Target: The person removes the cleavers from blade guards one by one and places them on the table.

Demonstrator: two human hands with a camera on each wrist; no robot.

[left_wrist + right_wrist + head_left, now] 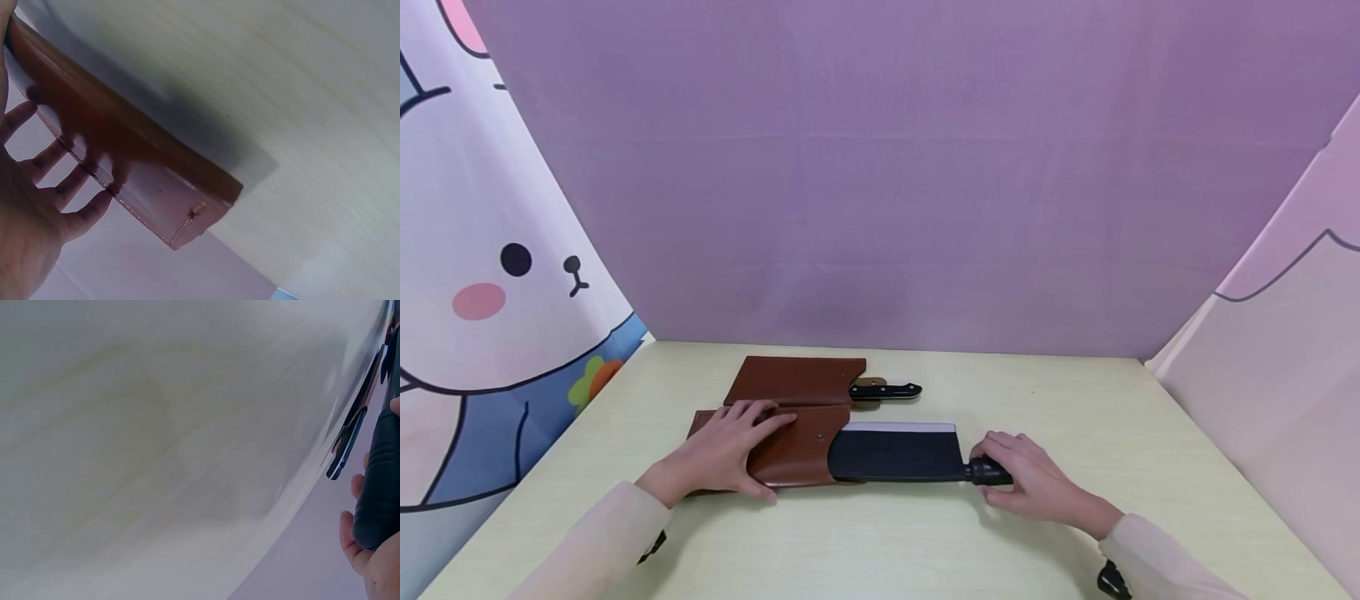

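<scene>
In the head view, a black-bladed cleaver (898,452) lies with its front part inside a brown leather sheath (805,454). Its silvery cutting edge faces the far side. My right hand (1033,479) grips the black handle (377,481), fingers around it. My left hand (730,442) spans the sheath and holds it, thumb at the near edge and fingers over the far part. Fingertips (100,200) press along the stitched edge in the left wrist view. The tip of the cleaver is hidden in the leather.
Just behind, a second brown sheath (801,381) lies on the pale wooden table (1075,400), with a black riveted knife handle (891,391) sticking out to the right. A purple backdrop (887,183) rises at the table's far edge, and printed cloths hang at both sides.
</scene>
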